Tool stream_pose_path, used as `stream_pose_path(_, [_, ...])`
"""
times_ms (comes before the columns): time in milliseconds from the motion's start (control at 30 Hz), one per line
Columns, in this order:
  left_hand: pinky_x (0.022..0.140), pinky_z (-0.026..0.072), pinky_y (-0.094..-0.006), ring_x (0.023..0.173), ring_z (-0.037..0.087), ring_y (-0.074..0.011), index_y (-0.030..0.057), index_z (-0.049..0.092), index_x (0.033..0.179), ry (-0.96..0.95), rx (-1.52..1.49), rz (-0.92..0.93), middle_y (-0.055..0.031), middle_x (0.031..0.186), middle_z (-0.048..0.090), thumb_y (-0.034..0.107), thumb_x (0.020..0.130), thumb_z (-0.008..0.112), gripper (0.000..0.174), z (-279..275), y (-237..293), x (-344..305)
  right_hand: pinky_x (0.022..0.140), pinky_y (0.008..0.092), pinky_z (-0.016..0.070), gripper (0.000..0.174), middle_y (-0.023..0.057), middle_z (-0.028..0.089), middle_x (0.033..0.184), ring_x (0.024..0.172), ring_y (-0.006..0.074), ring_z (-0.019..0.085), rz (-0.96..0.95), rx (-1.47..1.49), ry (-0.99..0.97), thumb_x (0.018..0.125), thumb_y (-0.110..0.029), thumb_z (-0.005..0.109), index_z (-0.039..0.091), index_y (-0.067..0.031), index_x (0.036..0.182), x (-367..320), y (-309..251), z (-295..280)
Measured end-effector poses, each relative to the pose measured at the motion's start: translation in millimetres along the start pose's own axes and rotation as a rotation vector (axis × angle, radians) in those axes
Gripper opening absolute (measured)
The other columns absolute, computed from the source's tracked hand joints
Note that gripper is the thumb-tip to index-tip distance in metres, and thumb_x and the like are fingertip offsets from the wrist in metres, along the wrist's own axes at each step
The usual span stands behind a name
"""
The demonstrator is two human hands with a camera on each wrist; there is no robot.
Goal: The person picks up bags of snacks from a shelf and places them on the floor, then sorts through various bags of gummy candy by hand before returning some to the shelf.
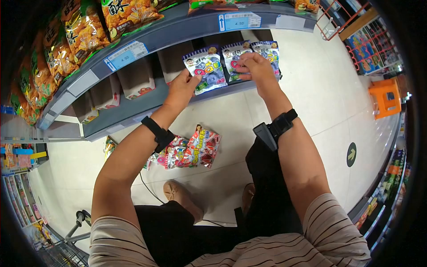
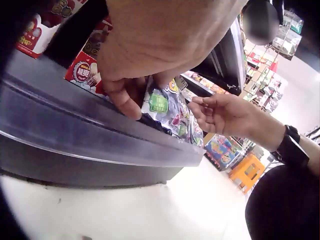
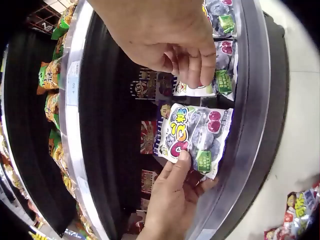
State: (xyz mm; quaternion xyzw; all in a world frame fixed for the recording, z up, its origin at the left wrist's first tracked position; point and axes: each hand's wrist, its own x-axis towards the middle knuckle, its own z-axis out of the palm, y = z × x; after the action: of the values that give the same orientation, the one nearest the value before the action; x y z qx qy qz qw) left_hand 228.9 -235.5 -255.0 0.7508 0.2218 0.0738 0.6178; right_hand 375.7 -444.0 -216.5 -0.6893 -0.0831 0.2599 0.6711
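Observation:
My left hand holds a gummy candy bag by its lower left corner, thumb on the front and fingers behind. The bag is white and purple with blueberry pictures, and stands leaning back on the low shelf. Beside it are two matching bags, a middle bag and a right-hand bag. My right hand hovers in front of the middle bag, partly covering it. In the left wrist view, the loosely bent fingers of that hand have nothing between them.
Cardboard display boxes line the low shelf. Orange snack bags fill the shelf above, with price tags along its edge. Red candy bags lie on the floor by my feet. An orange stool stands at right.

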Motion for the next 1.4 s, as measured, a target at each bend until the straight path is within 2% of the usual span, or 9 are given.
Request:
stream_pose_path(200, [0.058, 0.0480, -0.0303, 0.062, 0.058, -0.0120, 0.0003, 0.059, 0.100, 0.025, 0.101, 0.052, -0.0069, 0.080, 0.065, 0.024, 0.097, 0.063, 0.024, 6, -5, 9, 0.074, 0.0324, 0.0582, 0.027, 0.0097, 0.065, 0.115, 0.092, 0.0208, 0.070, -0.065, 0.008, 0.125, 0.098, -0.017, 0.057, 0.061, -0.0021, 0.120, 6, 0, -2])
stream_pose_path(300, [0.063, 0.0498, -0.0343, 0.067, 0.063, -0.0174, 0.0007, 0.061, 0.101, 0.004, 0.186, 0.015, -0.0099, 0.082, 0.068, 0.025, 0.097, 0.063, 0.025, 4, 2, 6, 0.074, 0.0326, 0.0585, 0.027, 0.0093, 0.064, 0.115, 0.091, 0.0212, 0.070, -0.062, -0.037, 0.117, 0.098, -0.016, 0.057, 0.061, -0.0020, 0.120, 3, -1, 0])
stream_pose_path(400, [0.069, 0.0503, -0.0377, 0.074, 0.067, -0.0246, 0.0015, 0.062, 0.102, -0.022, 0.335, 0.141, -0.0134, 0.085, 0.070, 0.026, 0.096, 0.063, 0.026, 3, 6, 5, 0.074, 0.0330, 0.0587, 0.027, 0.0089, 0.063, 0.113, 0.091, 0.0215, 0.070, -0.059, -0.046, 0.103, 0.098, -0.017, 0.057, 0.061, -0.0018, 0.120, 5, 1, 3])
stream_pose_path(600, [0.075, 0.0512, -0.0434, 0.084, 0.069, -0.0337, 0.0018, 0.062, 0.101, 0.009, 0.563, 0.196, -0.0193, 0.088, 0.070, 0.025, 0.097, 0.062, 0.023, 4, 18, 8, 0.073, 0.0331, 0.0588, 0.028, 0.0093, 0.063, 0.112, 0.092, 0.0217, 0.070, -0.040, -0.024, 0.101, 0.098, -0.018, 0.058, 0.060, -0.0013, 0.121, 7, 3, 0])
stream_pose_path(700, [0.077, 0.0512, -0.0474, 0.089, 0.068, -0.0394, -0.0010, 0.060, 0.102, -0.044, 0.419, 0.062, -0.0234, 0.090, 0.070, 0.022, 0.096, 0.060, 0.024, 8, 23, 8, 0.073, 0.0327, 0.0587, 0.029, 0.0101, 0.064, 0.115, 0.092, 0.0218, 0.070, -0.032, -0.029, 0.094, 0.097, -0.018, 0.058, 0.060, -0.0011, 0.121, 6, 3, -2])
stream_pose_path(800, [0.079, 0.0508, -0.0500, 0.091, 0.065, -0.0455, -0.0048, 0.055, 0.102, 0.004, 0.495, 0.204, -0.0277, 0.092, 0.068, 0.020, 0.095, 0.060, 0.026, 12, 2, 14, 0.074, 0.0326, 0.0586, 0.029, 0.0100, 0.065, 0.115, 0.094, 0.0213, 0.070, 0.003, -0.068, 0.061, 0.097, -0.018, 0.059, 0.061, -0.0010, 0.120, 5, 3, -4])
stream_pose_path(900, [0.063, 0.0549, -0.0362, 0.079, 0.072, -0.0230, -0.0041, 0.052, 0.106, 0.016, 0.474, 0.213, -0.0188, 0.097, 0.067, 0.018, 0.097, 0.062, 0.026, 13, -17, 14, 0.076, 0.0329, 0.0583, 0.029, 0.0087, 0.066, 0.113, 0.097, 0.0205, 0.069, 0.017, -0.080, 0.036, 0.097, -0.018, 0.059, 0.062, -0.0013, 0.120, 4, 6, -4])
stream_pose_path(1200, [0.083, 0.0547, -0.0369, 0.096, 0.070, -0.0270, -0.0042, 0.052, 0.122, -0.020, 0.471, 0.230, -0.0219, 0.112, 0.068, 0.018, 0.095, 0.064, 0.037, 0, -10, -4, 0.079, 0.0330, 0.0552, 0.031, 0.0065, 0.067, 0.106, 0.095, 0.0181, 0.067, 0.090, -0.166, -0.028, 0.095, -0.026, 0.060, 0.064, -0.0051, 0.118, 3, 8, 0])
stream_pose_path(1400, [0.085, 0.0539, -0.0366, 0.098, 0.069, -0.0255, -0.0039, 0.053, 0.127, -0.114, 0.533, 0.198, -0.0200, 0.112, 0.069, 0.019, 0.096, 0.062, 0.040, -3, -1, -3, 0.083, 0.0333, 0.0537, 0.033, 0.0069, 0.068, 0.106, 0.099, 0.0178, 0.065, 0.131, -0.262, -0.121, 0.094, -0.030, 0.061, 0.065, -0.0067, 0.117, 6, 15, 0])
